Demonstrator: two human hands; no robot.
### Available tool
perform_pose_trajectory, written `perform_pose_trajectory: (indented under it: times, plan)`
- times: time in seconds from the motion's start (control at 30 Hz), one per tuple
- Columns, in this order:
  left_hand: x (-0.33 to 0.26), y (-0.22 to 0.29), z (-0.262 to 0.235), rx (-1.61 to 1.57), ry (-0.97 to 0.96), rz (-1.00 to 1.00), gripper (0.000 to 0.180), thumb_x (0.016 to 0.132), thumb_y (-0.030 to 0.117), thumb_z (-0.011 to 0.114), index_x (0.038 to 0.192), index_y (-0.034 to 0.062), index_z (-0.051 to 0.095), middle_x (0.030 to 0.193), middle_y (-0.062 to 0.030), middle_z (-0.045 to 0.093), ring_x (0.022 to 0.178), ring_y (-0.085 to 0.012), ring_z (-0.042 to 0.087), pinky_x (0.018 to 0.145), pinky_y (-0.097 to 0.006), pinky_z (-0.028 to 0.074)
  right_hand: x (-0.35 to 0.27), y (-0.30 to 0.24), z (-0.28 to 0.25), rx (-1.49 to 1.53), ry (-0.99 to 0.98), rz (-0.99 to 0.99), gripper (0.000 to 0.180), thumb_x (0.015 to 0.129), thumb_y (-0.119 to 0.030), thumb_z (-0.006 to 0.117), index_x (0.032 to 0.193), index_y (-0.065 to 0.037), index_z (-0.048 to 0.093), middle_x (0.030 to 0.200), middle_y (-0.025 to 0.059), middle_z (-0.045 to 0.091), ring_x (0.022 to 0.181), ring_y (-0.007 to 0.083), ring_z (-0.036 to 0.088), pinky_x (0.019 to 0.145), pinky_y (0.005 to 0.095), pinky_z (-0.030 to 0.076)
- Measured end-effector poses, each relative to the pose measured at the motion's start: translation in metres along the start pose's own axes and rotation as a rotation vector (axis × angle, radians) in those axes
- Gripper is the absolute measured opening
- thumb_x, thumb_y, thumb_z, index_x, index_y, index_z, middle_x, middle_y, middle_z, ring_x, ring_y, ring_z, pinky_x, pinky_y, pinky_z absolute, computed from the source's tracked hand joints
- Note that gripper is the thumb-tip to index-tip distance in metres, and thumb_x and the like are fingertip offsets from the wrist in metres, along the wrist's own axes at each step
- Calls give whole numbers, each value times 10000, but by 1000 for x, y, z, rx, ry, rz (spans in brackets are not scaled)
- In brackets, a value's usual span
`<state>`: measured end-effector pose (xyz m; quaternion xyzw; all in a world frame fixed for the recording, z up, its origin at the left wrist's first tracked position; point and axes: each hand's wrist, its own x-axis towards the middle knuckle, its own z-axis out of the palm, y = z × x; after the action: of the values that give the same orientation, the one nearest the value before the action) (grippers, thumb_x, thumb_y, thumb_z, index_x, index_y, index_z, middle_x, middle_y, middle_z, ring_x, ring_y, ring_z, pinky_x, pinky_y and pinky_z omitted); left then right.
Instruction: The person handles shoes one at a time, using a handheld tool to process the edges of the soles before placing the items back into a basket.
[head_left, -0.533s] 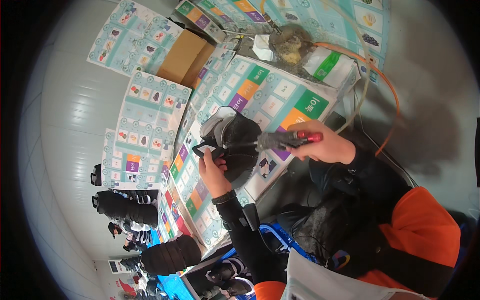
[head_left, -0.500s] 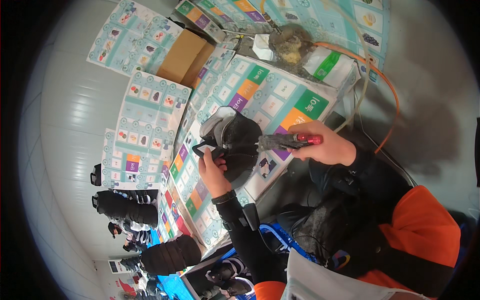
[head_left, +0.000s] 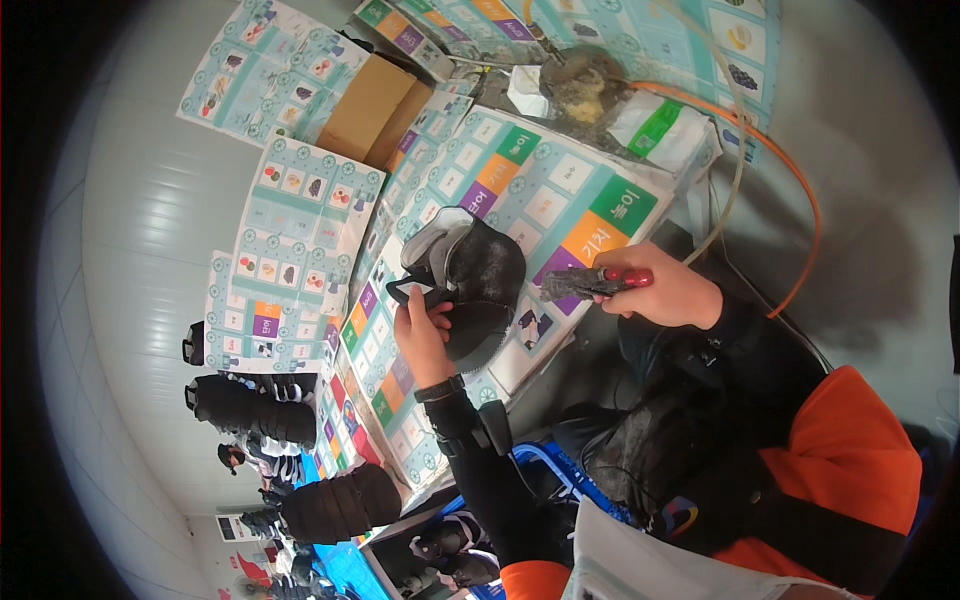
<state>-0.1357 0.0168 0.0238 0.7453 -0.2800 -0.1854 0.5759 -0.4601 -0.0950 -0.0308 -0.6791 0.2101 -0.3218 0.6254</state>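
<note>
My left hand (head_left: 425,335) grips the soft, floppy black shoe (head_left: 478,285) by its rim, right hand (head_left: 668,292) squeezes red pliers (head_left: 598,282); I think it's light.

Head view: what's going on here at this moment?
A person sits at a surface covered with colourful printed sheets. The left hand grips the edge of a black shoe, which rests on the sheets with its pale lining showing. The right hand holds a red-handled tool, its tip pointing toward the shoe but apart from it. More black shoes lie further off to the left.
</note>
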Motion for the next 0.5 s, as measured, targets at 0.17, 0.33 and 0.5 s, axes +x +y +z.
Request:
perform_pose_trajectory:
  times: [0.17, 0.33, 0.5]
  plan:
    - [0, 6, -6, 30, -55, -7, 314, 1058, 349, 600, 1036, 36, 618, 806, -106, 722, 549, -105, 577, 480, -242, 388, -2, -3, -10, -162, 66, -9, 174, 810, -51, 704, 956, 32, 658, 744, 114, 632, 675, 169, 596, 667, 322, 464]
    - [-17, 59, -37, 269, 249, 226, 301, 1040, 282, 569, 1072, -7, 646, 808, -113, 700, 560, -172, 651, 458, -276, 474, -4, -9, -10, -9, 87, 3, 218, 861, -69, 706, 1062, 7, 668, 784, 58, 662, 617, 128, 566, 579, 309, 451]
    - [46, 104, -33, 806, -95, 469, 389, 1040, 321, 575, 980, -55, 653, 738, -164, 691, 599, -225, 681, 584, -393, 516, -11, -23, -18, 285, 158, -10, 181, 915, -109, 708, 1067, -23, 659, 795, -23, 639, 580, 44, 491, 512, 256, 389]
